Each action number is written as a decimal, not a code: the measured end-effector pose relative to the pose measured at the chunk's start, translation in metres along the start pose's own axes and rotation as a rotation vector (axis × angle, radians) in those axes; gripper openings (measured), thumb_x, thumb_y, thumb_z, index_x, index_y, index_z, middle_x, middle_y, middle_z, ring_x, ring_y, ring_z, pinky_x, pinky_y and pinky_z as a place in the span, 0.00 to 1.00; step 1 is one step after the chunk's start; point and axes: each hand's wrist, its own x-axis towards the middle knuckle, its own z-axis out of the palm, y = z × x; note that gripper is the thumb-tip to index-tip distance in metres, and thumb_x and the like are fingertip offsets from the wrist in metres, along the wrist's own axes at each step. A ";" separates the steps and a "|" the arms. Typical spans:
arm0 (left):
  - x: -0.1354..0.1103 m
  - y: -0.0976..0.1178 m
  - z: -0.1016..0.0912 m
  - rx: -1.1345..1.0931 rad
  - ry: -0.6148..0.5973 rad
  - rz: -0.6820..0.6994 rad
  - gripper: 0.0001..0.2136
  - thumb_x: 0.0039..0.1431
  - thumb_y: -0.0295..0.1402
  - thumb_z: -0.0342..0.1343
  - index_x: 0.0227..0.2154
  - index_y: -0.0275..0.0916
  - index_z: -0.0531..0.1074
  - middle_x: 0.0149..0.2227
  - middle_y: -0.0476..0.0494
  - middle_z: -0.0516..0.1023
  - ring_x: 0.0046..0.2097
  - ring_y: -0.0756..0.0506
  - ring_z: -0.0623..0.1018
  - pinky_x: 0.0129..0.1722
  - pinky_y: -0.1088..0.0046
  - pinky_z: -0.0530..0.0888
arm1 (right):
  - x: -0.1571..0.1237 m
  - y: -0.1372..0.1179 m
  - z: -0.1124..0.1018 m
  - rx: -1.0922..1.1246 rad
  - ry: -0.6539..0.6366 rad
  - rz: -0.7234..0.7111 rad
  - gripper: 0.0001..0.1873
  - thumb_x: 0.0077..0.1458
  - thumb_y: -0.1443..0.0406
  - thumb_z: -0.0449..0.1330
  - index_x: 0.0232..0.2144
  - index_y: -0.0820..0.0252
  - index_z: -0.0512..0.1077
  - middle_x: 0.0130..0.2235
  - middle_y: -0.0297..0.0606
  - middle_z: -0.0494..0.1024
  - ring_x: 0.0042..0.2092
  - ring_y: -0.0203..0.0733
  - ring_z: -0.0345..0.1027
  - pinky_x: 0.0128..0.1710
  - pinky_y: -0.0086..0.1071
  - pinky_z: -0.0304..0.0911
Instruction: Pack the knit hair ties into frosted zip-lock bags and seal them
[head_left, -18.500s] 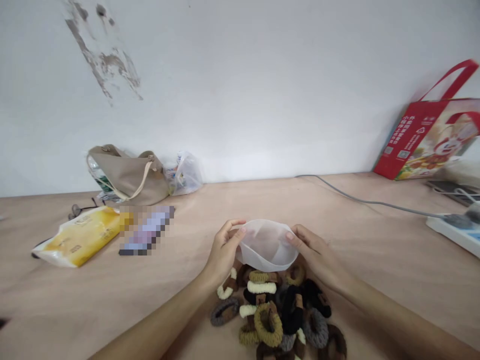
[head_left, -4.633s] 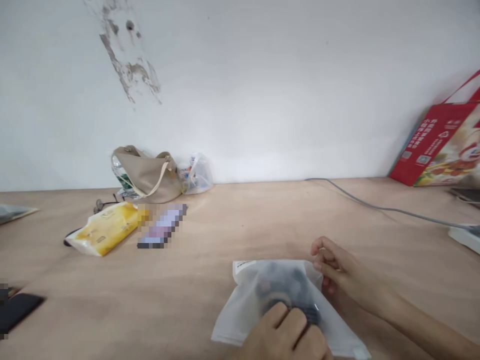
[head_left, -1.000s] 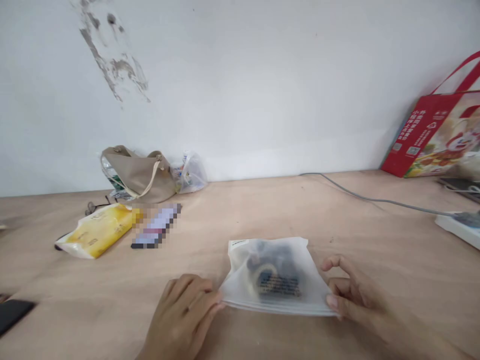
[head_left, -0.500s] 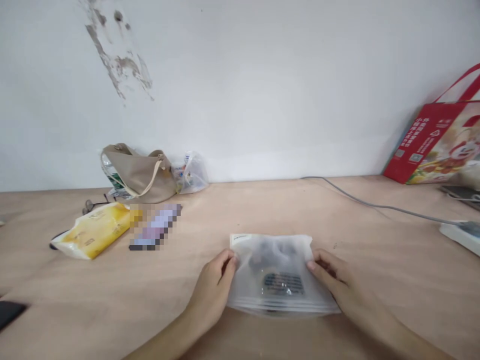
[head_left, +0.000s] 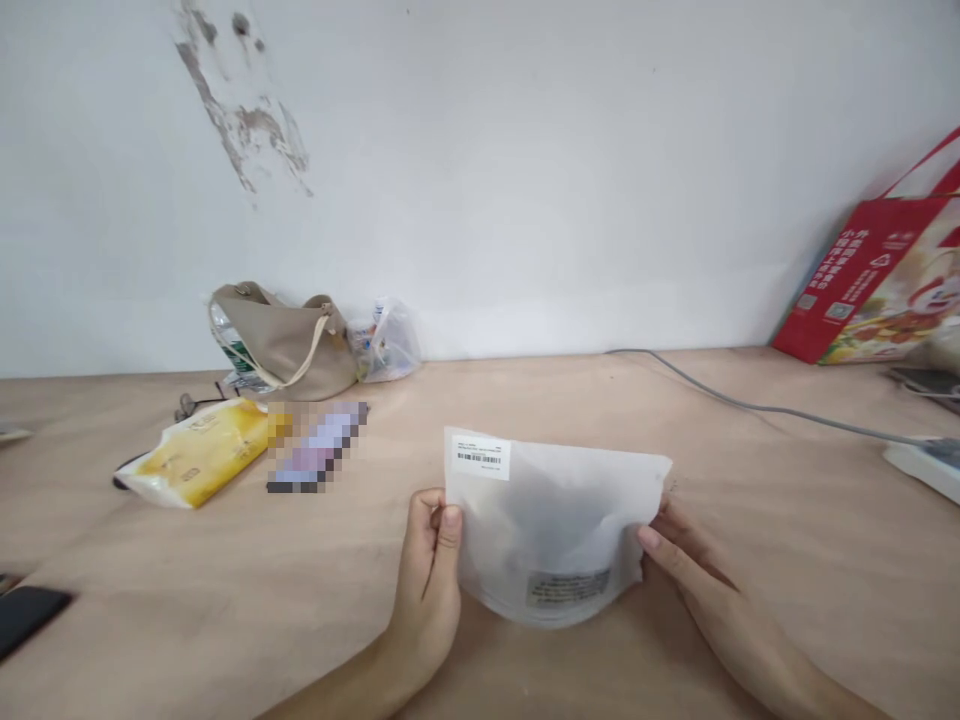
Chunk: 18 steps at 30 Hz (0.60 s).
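A frosted plastic pouch (head_left: 551, 530) stands pinched between left hand (head_left: 427, 590) and right hand (head_left: 694, 590).

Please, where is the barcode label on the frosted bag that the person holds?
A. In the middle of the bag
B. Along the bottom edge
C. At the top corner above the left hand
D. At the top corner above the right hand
C. The barcode label sits at the upper corner of the frosted bag, directly above the left hand.

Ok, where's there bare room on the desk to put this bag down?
Free desk lies between the cable and the frosted bag, and also right of the right hand, below the power strip. It's crowded back left, around the tan handbag and yellow pack.
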 end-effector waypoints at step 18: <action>0.003 -0.006 0.025 -0.177 -0.387 0.012 0.15 0.62 0.41 0.49 0.46 0.40 0.70 0.45 0.41 0.76 0.47 0.41 0.74 0.46 0.67 0.71 | 0.018 -0.001 0.029 -0.069 0.027 -0.061 0.17 0.50 0.50 0.61 0.35 0.54 0.78 0.41 0.41 0.80 0.47 0.52 0.70 0.50 0.45 0.63</action>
